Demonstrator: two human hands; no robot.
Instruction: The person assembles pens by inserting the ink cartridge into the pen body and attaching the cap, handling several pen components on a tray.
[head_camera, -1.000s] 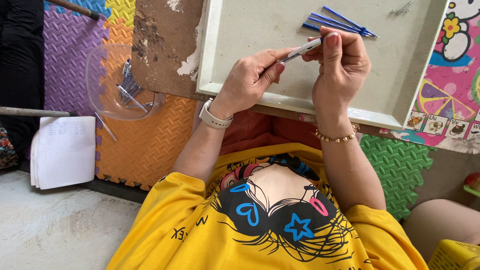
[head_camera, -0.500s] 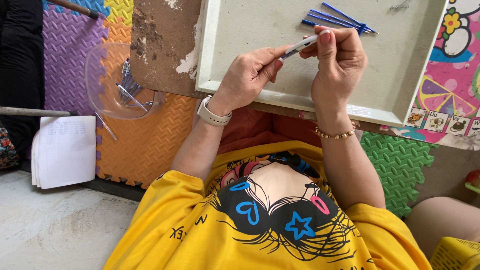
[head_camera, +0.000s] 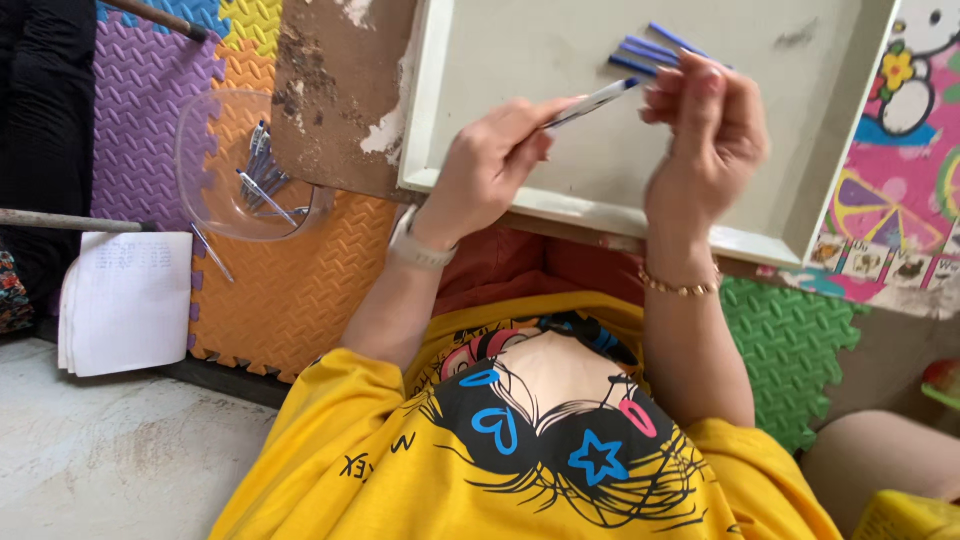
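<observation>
over the cream tray (head_camera: 440, 120), both hands are raised with a white pen barrel (head_camera: 590, 103) between them. left hand (head_camera: 490, 165) pinches the barrel near its lower end with thumb and fingers closed around it, the barrel slanting up and to the right above the tray floor. right hand (head_camera: 705, 135) is held upright just beside the barrel's dark tip, fingers curled loosely together; whether they touch the tip or grip anything small cannot be told. a watch with a pale strap (head_camera: 415, 248) sits on the left wrist and a thin gold bracelet (head_camera: 680, 288) on the right. inside the tray, near its far edge, lie a few blue pen parts (head_camera: 645, 50), partly behind the right fingers. left of the tray, a clear plastic bowl (head_camera: 215, 200) rests on the foam mats and holds more pens (head_camera: 262, 170). further left of the tray lies a stack of white paper (head_camera: 125, 300).
</observation>
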